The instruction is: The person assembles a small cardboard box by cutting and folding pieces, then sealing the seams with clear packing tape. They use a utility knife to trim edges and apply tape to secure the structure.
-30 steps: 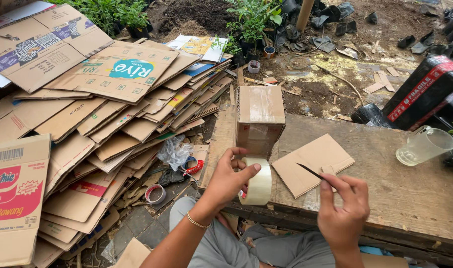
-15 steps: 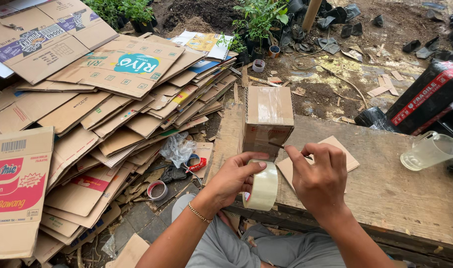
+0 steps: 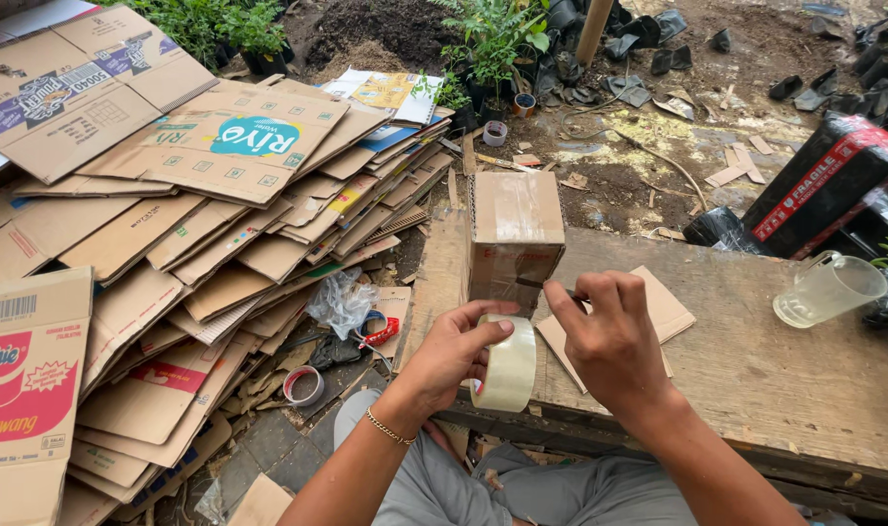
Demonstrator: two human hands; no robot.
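The left hand [image 3: 454, 356] is gripping a roll of clear tape [image 3: 507, 363], fingers curled around it, just before a small cardboard box [image 3: 515, 239] standing on the wooden counter [image 3: 756, 380]. The right hand [image 3: 614, 336] is pinching a thin dark blade [image 3: 553, 285] against the box, fingers closed. A cardboard sheet [image 3: 666, 310] is lying beneath.

From my view, bare plank of the wooden bench [image 3: 756, 380] lies open at three o'clock of the right hand [image 3: 610, 341], up to the clear plastic jug [image 3: 829, 289]. At twelve o'clock the small cardboard box [image 3: 514, 234] blocks passage. At nine o'clock of the left hand [image 3: 454, 356], stacked flattened cartons [image 3: 201, 244] crowd the ground.
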